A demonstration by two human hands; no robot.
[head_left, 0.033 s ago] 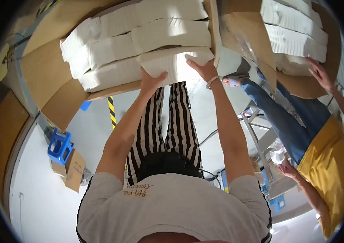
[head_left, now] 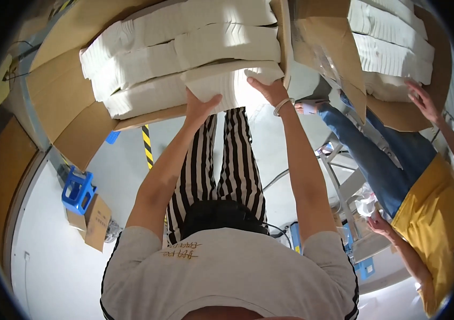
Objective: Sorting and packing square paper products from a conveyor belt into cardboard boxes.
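Note:
A bundle of white, thin layered sheets point(head_left: 229, 82) lies in the front row at the near edge of a cardboard box point(head_left: 72, 90). My left hand point(head_left: 201, 105) grips its near side toward the left, thumb spread toward the middle. At its right end, my right hand point(head_left: 270, 92) is closed on the same bundle, with the thumb on top; a bracelet circles that wrist. The fingers of both hands are partly hidden behind the bundle. More rows of white bundles point(head_left: 227, 42) lie behind it in the box.
On the right, a co-worker in a yellow top point(head_left: 424, 213) has one hand point(head_left: 424, 101) by a second box point(head_left: 333, 42) of white bundles and white material in the other. A metal stepped frame point(head_left: 352, 184) stands between us. A blue plastic stool point(head_left: 79, 191) and cardboard point(head_left: 99, 221) sit at left.
My hands and the bundle stay in place. The co-worker's hand by the second box has moved slightly nearer and to the right.

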